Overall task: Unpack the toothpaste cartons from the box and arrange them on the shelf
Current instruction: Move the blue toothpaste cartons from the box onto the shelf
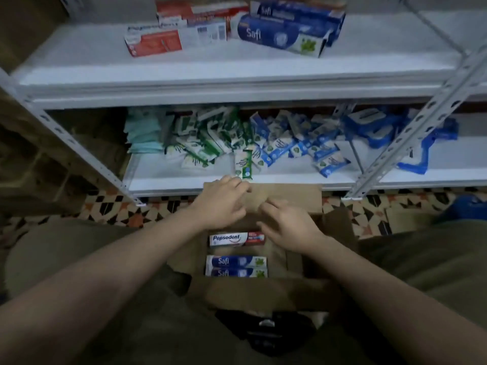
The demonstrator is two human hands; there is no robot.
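Cardboard box (337,227) open between my knees, flaps folded out, matte brown walls. Inside: one Pepsodent carton (236,240), white and red, glossy, lying flat with its long axis left to right, parallel to the box's far wall. Nearer the box's near edge, two blue Safi cartons (235,267), side by side and touching, same left-right axis, printed faces up.

My left hand (221,204) is above the box's far flap, fingers loosely curled and slightly apart, holding nothing. My right hand (287,225) hovers over the box's right half, just beside the right end of the Pepsodent carton, fingers spread, empty.

White metal shelf (237,72), smooth board with perforated angle posts. Near its back edge: red-and-white Pepsodent cartons on the shelf (168,39), and blue Safi cartons on the shelf (287,30) to their right, stacked, long axes roughly left-right, slightly skewed.
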